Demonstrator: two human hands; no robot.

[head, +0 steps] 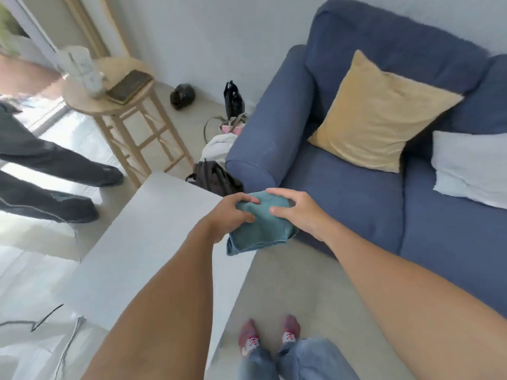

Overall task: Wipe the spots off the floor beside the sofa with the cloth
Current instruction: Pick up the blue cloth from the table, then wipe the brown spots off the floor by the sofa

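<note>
A folded teal cloth (259, 229) is held out in front of me at about waist height, over the corner of a white table and the sofa's front edge. My left hand (231, 216) grips its left side and my right hand (297, 212) grips its right side. The blue sofa (356, 193) fills the right of the view. The pale floor (296, 283) runs between the sofa and the table, and I see no distinct spots on it from here.
A white table (153, 242) stands at my left. A wooden stool (137, 127) with a book and a vase is behind it. Bags (216, 174) lie beside the sofa's arm. Another person's legs (55, 174) stand at the left. A yellow cushion (381, 111) and a white cushion lie on the sofa.
</note>
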